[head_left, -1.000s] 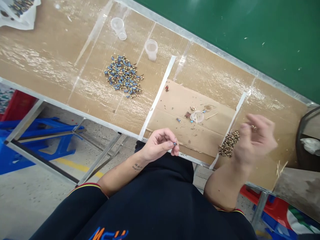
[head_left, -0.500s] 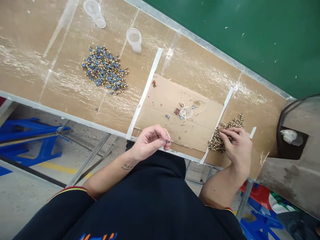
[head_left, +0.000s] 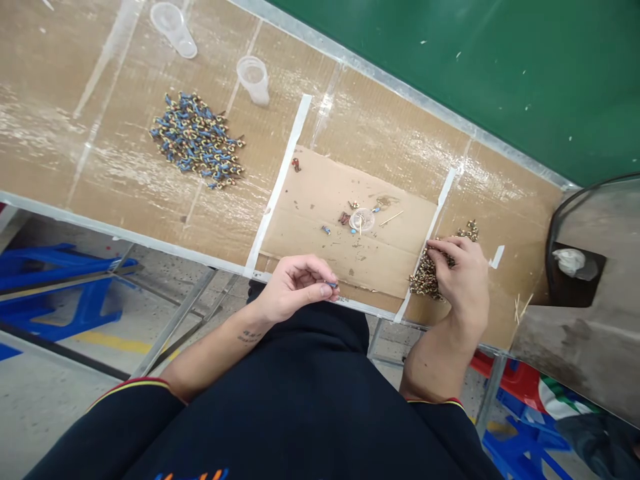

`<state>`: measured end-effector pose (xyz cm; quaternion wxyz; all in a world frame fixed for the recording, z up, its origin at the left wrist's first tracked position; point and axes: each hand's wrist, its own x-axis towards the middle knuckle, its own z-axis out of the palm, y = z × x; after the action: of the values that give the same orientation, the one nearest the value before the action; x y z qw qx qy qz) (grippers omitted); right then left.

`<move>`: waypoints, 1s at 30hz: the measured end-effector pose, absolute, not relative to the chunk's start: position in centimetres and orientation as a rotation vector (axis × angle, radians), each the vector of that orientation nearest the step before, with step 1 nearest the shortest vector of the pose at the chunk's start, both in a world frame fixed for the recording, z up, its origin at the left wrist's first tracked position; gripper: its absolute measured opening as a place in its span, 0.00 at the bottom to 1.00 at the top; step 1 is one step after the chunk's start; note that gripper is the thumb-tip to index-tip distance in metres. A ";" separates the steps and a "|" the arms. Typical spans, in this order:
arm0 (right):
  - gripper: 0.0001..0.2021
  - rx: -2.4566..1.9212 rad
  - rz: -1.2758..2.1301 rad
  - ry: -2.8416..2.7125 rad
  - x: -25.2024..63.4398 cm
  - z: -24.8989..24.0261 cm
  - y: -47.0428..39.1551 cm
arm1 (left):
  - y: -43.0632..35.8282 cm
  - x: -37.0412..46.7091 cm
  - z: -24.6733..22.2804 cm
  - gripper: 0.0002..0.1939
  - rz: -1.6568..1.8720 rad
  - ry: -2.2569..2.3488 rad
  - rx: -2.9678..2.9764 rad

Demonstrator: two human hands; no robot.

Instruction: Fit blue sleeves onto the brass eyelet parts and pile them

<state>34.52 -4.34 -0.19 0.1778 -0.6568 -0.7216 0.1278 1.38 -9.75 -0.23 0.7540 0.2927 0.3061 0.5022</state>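
My left hand (head_left: 303,288) pinches a small blue piece (head_left: 331,285) between thumb and fingertips, over the table's front edge. At the right, my right hand (head_left: 460,270) has its thumb and fingers together at the left side of a pile of small brown-gold pieces (head_left: 425,279); whatever lies between the fingertips is too small to make out. A cardboard sheet (head_left: 313,200) between white tape strips bears a small clear dish (head_left: 362,220) with a stick in it, a reddish piece (head_left: 296,165) and a small blue-grey piece (head_left: 326,230).
A large heap of blue and yellow pieces (head_left: 197,140) lies on the left of the table. Behind it are clear plastic cups (head_left: 254,80). Thin sticks (head_left: 523,308) lie at the right edge, near a black cable (head_left: 551,227).
My right hand has shifted left over the brown-gold pile, uncovering some pieces behind it. The blue piece in my left fingertips shows more. The whole view has shifted slightly.
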 end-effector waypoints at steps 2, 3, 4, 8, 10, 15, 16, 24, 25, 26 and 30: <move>0.10 -1.863 0.368 -2.061 34.6 -0.2 -4.2 | -9.7 1.2 -0.2 0.14 1.102 0.691 0.639; 0.10 -1.864 0.369 -2.067 34.7 -0.2 -4.2 | -9.7 1.1 -0.3 0.14 1.102 0.700 0.639; 0.10 -1.866 0.370 -2.071 34.7 -0.2 -4.1 | -9.8 1.1 -0.3 0.14 1.103 0.702 0.639; 0.09 -1.888 0.349 -2.070 34.6 0.3 -3.9 | -10.0 1.1 -0.5 0.13 1.110 0.687 0.622; 0.08 -1.889 0.318 -2.001 34.3 0.7 -4.1 | -10.0 1.1 -0.5 0.15 1.093 0.711 0.604; 0.03 -1.626 0.357 -1.552 31.1 2.3 -6.0 | -9.8 1.4 -0.5 0.18 1.068 0.725 0.568; 0.03 -1.533 0.411 -1.480 30.0 2.6 -6.5 | -9.8 1.5 -0.5 0.18 1.058 0.719 0.561; 0.08 -1.204 0.905 -1.513 23.8 2.8 -8.1 | -9.6 1.8 -0.2 0.19 1.015 0.710 0.549; 0.09 -1.181 0.944 -1.521 23.7 2.7 -8.1 | -9.6 1.7 -0.2 0.19 1.023 0.715 0.551; 0.09 -1.146 0.988 -1.522 23.6 2.6 -8.0 | -9.6 1.6 -0.1 0.19 1.033 0.719 0.554; 0.04 -0.967 1.106 -1.516 23.0 2.8 -7.9 | -9.8 1.5 -0.1 0.18 1.056 0.734 0.567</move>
<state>23.04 -7.94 2.79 0.4928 -0.3985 -0.6247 0.4561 1.50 -9.79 -0.09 0.7630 0.2607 0.3377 0.4856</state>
